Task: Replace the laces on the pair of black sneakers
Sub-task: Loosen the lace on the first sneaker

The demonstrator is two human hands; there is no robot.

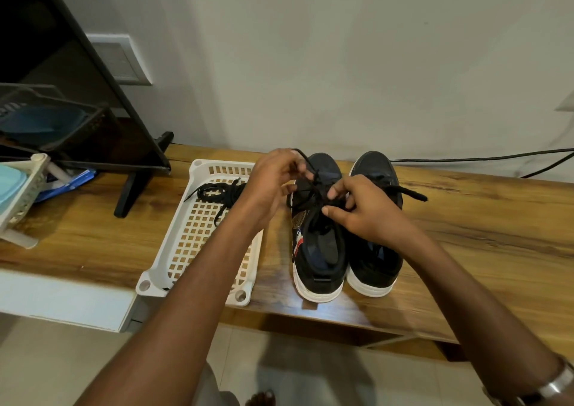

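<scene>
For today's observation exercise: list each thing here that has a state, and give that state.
Left black sneaker with white sole: upright, being laced.
Right black sneaker with white sole: upright, lace end loose.
Black shoelace: pinched by both hands.
Left hand: pinching lace.
Right hand: pinching lace.
White plastic lattice basket: holds a loose black lace bundle.

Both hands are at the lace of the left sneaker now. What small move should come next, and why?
Probably draw the lace further out through its eyelet. The left hand pinches the lace end raised above the left sneaker, while the right hand pinches the lacing at the tongue. That lace looks only partly undone. A loose lace lies in the white basket.
</scene>
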